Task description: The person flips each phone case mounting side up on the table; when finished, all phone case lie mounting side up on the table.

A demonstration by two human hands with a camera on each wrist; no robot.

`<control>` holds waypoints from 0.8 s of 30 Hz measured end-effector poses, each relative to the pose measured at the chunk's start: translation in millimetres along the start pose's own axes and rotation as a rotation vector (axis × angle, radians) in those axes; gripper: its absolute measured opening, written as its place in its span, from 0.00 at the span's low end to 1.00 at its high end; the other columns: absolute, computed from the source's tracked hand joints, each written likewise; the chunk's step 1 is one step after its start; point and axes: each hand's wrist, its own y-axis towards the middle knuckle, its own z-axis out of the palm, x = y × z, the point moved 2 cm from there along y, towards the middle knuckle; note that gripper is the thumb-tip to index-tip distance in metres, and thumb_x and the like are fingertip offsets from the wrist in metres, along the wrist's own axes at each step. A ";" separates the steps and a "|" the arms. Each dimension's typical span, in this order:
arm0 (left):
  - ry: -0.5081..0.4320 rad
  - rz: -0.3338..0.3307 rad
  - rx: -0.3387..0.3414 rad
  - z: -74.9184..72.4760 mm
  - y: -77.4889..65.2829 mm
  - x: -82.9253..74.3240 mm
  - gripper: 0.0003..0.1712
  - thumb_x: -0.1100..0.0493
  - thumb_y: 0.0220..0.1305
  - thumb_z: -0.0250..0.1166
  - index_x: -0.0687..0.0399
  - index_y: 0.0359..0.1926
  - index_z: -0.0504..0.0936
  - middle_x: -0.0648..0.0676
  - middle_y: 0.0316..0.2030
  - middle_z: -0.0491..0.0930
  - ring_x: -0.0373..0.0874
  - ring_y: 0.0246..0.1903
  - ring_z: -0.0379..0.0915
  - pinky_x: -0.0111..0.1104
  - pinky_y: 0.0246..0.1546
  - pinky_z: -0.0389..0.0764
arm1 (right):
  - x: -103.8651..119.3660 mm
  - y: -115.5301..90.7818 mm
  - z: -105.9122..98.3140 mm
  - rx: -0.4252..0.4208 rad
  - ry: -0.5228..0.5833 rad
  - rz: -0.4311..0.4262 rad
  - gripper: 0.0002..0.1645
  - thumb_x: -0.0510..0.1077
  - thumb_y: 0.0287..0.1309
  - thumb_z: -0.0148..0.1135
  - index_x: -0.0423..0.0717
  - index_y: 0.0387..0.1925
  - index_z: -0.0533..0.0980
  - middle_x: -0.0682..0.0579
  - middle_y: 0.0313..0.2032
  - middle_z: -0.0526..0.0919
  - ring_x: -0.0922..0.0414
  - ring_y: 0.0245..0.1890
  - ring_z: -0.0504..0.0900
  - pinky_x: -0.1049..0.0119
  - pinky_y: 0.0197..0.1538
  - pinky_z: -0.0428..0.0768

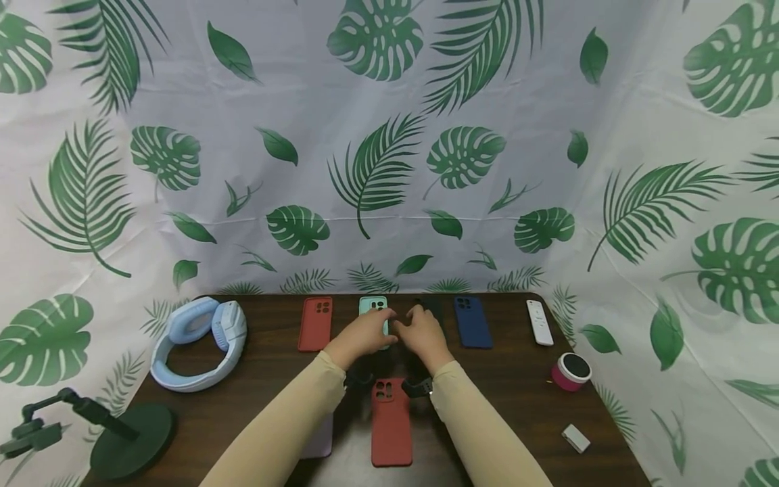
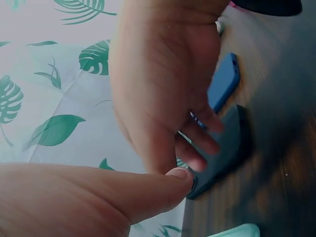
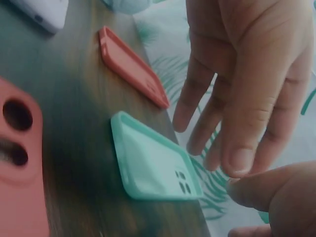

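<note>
My left hand (image 1: 364, 334) reaches over the back middle of the table, overlapping a mint green phone case (image 1: 367, 306). Beside it, my right hand (image 1: 426, 336) partly covers a dark green phone case (image 2: 224, 145). The fingers of both hands are loosely bent, with nothing visible between them. In both wrist views a thumb tip of one hand meets the other hand's fingertips. A blue phone case (image 1: 473, 323) lies right of the right hand, and a red phone case (image 1: 315, 325) left of the left hand. Another red phone case (image 1: 391, 433) lies between the forearms.
Light blue headphones (image 1: 189, 382) lie at the left, behind a dark lamp base (image 1: 132, 443). A lavender flat object (image 1: 320, 441) shows beside the left sleeve. Along the right side are a white remote (image 1: 539, 323), a pink jar (image 1: 569, 375) and a small white block (image 1: 575, 438).
</note>
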 end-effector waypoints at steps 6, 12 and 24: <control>0.009 0.018 0.018 8.2 10.1 -3.0 0.35 0.52 0.66 0.70 0.56 0.70 0.70 0.61 0.65 0.76 0.58 0.65 0.73 0.51 0.62 0.76 | -12.1 -2.7 -8.8 -0.080 -0.089 0.042 0.36 0.64 0.59 0.68 0.41 0.55 0.73 0.35 0.54 0.72 0.36 0.55 0.72 0.39 0.53 0.75; 0.022 0.007 0.029 14.2 23.8 -9.2 0.37 0.52 0.66 0.70 0.54 0.71 0.69 0.61 0.66 0.75 0.57 0.65 0.72 0.50 0.63 0.76 | -22.4 -1.9 -14.1 -0.091 -0.153 0.085 0.48 0.64 0.55 0.71 0.37 0.65 0.67 0.30 0.63 0.62 0.32 0.62 0.63 0.33 0.60 0.66; 0.124 0.048 0.041 37.5 42.2 -22.1 0.34 0.56 0.67 0.69 0.56 0.71 0.71 0.60 0.63 0.77 0.54 0.64 0.74 0.46 0.62 0.78 | -38.6 -7.6 -11.8 -0.046 -0.174 0.098 0.55 0.67 0.54 0.70 0.36 0.70 0.63 0.28 0.63 0.60 0.32 0.61 0.62 0.32 0.57 0.69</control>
